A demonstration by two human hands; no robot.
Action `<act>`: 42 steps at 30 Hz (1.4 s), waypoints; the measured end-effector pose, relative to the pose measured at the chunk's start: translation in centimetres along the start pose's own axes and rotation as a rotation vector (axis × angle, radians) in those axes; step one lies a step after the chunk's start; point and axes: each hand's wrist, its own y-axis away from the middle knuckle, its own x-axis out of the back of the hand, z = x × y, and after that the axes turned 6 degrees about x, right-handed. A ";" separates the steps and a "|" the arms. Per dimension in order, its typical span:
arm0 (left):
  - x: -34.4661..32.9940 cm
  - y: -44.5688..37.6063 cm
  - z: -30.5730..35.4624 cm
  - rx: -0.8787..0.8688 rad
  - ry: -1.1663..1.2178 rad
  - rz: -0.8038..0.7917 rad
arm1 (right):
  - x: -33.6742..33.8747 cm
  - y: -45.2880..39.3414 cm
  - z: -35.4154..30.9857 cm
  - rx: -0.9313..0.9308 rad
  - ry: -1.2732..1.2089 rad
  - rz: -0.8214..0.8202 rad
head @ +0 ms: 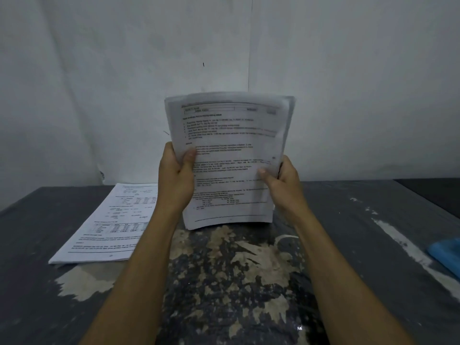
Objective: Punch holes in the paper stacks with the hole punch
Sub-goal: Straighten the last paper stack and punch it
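I held printed paper stack [231,155] upright | left hand [176,170] gripped its left edge | right hand [283,183] its right | top edges uneven

Two paper stacks [231,158] [109,225], two hands [176,175] [286,188], perhaps one blue object [446,255].

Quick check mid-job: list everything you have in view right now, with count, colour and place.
held paper stack: one, white with black print, upright above the table centre, gripped at both side edges
flat paper stack: one, white printed, lying on the table's left side
blue object: one, cut off at the right edge; cannot tell what it is
table: one, dark grey, paint worn off in the middle
wall: one, white, behind the table
left hand: on the held stack's left edge
right hand: on its right edge
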 end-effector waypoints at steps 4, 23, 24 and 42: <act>1.6 -0.8 1.5 0.030 -0.071 0.125 | -0.8 -0.1 -3.3 0.106 0.068 0.046; 18.7 -4.0 -0.7 0.617 -0.320 0.086 | -18.2 2.0 -4.9 -0.324 0.046 -0.131; 19.2 -4.5 -1.2 0.611 -0.376 0.082 | -19.1 2.1 -4.7 -0.348 0.062 -0.130; 19.9 -6.8 -8.3 0.643 -1.125 -0.213 | -25.3 3.2 0.5 -0.403 0.737 -0.444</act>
